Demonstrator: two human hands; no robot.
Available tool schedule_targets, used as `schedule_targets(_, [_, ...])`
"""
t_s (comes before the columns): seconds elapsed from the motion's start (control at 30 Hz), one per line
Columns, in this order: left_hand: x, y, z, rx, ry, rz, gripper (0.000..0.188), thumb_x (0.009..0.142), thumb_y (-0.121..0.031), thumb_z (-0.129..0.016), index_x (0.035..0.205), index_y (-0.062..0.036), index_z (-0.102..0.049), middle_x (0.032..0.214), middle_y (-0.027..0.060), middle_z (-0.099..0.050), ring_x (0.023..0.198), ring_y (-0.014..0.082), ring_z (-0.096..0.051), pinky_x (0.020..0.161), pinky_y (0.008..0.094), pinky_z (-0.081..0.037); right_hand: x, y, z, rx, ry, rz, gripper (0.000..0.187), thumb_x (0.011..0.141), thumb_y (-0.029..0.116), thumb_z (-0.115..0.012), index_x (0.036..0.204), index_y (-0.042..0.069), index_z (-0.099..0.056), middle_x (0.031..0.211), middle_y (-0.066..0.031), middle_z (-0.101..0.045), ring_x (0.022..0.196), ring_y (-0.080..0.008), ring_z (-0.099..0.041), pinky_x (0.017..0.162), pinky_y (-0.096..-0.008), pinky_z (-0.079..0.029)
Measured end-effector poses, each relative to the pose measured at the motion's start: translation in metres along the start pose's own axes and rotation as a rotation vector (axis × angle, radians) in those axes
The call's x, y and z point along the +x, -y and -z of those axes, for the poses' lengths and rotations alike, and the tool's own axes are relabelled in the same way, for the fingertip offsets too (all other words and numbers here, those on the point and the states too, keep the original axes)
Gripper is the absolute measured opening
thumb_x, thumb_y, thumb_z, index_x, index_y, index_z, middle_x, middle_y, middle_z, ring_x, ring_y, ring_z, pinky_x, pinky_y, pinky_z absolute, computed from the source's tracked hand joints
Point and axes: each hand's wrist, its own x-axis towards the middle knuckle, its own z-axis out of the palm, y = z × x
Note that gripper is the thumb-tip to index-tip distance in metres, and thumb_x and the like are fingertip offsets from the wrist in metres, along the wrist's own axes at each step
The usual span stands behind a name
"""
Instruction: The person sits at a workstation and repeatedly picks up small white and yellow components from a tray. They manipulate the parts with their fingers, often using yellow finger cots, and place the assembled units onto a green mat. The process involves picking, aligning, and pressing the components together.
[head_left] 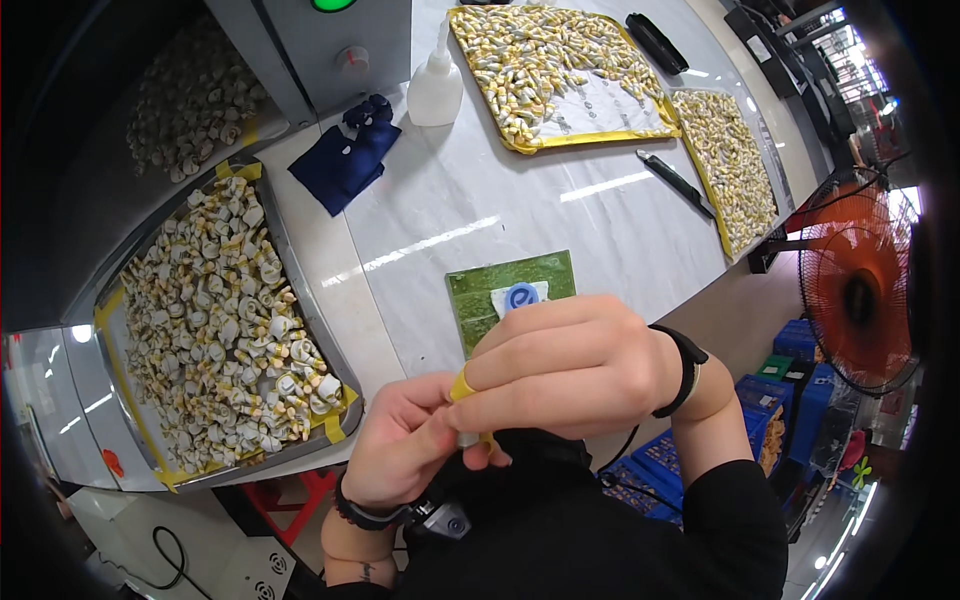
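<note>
Close in front of my body, my left hand point(398, 440) and my right hand point(565, 365) meet with their fingers closed. Pinched between them is a small yellow-and-whitish piece point(461, 387), mostly hidden by the fingers. Just beyond my right hand a green rectangular mat point(470, 292) lies on the table. On the mat rests a white scrap with a round blue-and-white item point(520, 297), partly covered by my knuckles.
A metal tray point(330, 432) of white-and-yellow pieces stands left. Two yellow-edged trays point(600, 138) point(722, 240) of smaller pieces lie far right. A white bottle point(435, 92), dark blue cloth point(345, 165), black cutter point(676, 184) and orange fan point(858, 290) stand around.
</note>
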Motion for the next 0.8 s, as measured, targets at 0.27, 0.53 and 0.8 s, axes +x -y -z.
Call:
schedule_targets(0.27, [-0.007,0.0,-0.025,0.393,-0.308,-0.426,0.035,0.076,-0.012,-0.077,0.101,0.0062,-0.06,0.089,0.0107,-0.066,0.08,0.0162,-0.063,0.076,0.0268,-0.049,-0.008,0.014,0.003,-0.158,-0.081,0.069,0.015,0.074,-0.002,-0.066,0.089,-0.001,-0.068,0.084,-0.0084,-0.061,0.07,-0.0207,-0.06,0.061,-0.0286,-0.051])
schedule_targets(0.53, [-0.005,-0.003,-0.022,0.68,-0.256,-0.471,0.028,0.07,-0.007,-0.08,0.09,0.0037,-0.065,0.082,0.0103,-0.066,0.073,0.0157,-0.062,0.068,0.0255,-0.047,-0.02,0.029,0.002,-0.252,-0.076,0.051,0.018,0.071,0.001,-0.069,0.089,0.001,-0.069,0.087,-0.0086,-0.061,0.074,-0.0196,-0.059,0.062,-0.0278,-0.049])
schedule_targets(0.8, [-0.013,-0.005,-0.016,0.773,-0.355,-0.491,0.029,0.067,-0.008,-0.08,0.09,0.0023,-0.066,0.078,0.0094,-0.067,0.072,0.0164,-0.062,0.069,0.027,-0.047,-0.055,0.019,0.141,-1.081,-0.377,-0.535,0.016,0.075,0.001,-0.063,0.091,0.001,-0.065,0.094,-0.0131,-0.063,0.092,-0.0293,-0.06,0.082,-0.0326,-0.046])
